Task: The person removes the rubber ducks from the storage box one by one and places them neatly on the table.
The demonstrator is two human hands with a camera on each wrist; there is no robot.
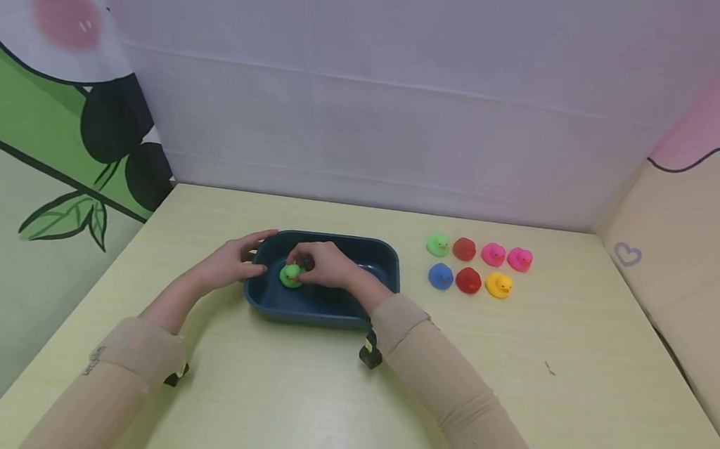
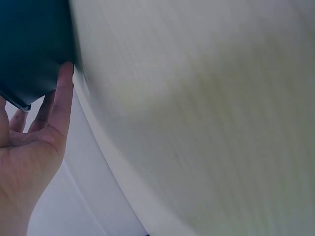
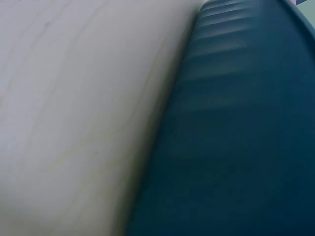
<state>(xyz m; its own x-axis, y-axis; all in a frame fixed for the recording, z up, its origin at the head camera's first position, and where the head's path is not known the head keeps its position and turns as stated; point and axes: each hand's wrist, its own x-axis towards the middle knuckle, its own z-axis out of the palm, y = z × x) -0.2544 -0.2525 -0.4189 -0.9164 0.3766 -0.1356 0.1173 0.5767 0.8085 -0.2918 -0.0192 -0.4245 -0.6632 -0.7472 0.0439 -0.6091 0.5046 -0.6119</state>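
A dark blue rectangular tray [image 1: 321,318] sits on the table. My left hand [image 1: 230,263] rests against its left end, with thumb and fingertips at the rim in the head view. In the left wrist view the fairly straight fingers [image 2: 62,98] touch the tray's outer wall [image 2: 37,44]. Inside the tray my right hand [image 1: 329,266] pinches a green rubber duck [image 1: 290,276] close over the tray floor, near the left end. A small dark patch shows between the right fingers. The right wrist view holds only the tray's side wall [image 3: 231,137] and tabletop; the hand is hidden there.
Right of the tray stand two rows of rubber ducks: green [image 1: 438,245], red [image 1: 464,249], pink [image 1: 494,254] and pink [image 1: 520,259] behind; blue [image 1: 441,276], red [image 1: 468,280] and yellow [image 1: 498,285] in front. A pale curtain [image 1: 374,127] hangs behind the table [image 1: 295,403].
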